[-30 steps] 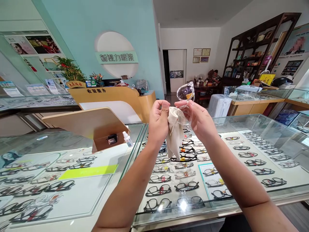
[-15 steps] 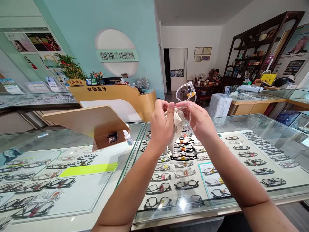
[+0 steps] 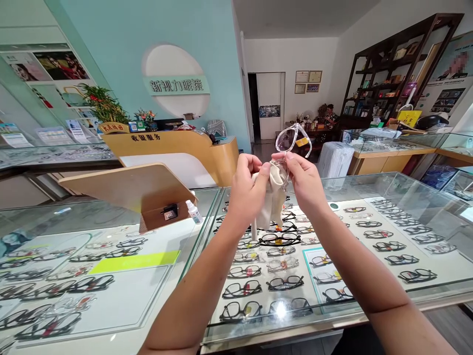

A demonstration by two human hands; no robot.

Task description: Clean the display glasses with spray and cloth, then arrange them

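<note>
Cream cloth (image 3: 269, 212) was bunched up in the left hand (image 3: 248, 190), thumb and curled fingers pressed together on it, wrapped against the lower lens of some clear glasses (image 3: 286, 140). Right hand (image 3: 306, 182) was nearly closed too, pinching the frame around the bridge, so the glasses sat upended between both hands, upper lens poking above the fingers. All that was up over a glass display case (image 3: 258, 334) packed with rows of eyeglasses (image 3: 285, 282); the hanging cloth and both forearms blocked some of them from view. Off to the left, a little white spray bottle (image 3: 194, 212) stood right beside a tilted wooden board (image 3: 121, 185), with a wooden counter (image 3: 177, 148) behind. Compared with half a second earlier, the glasses had turned so one temple stuck out rightward, orange tag (image 3: 302, 142) clear of the lens, and the cloth hung wider.
</note>
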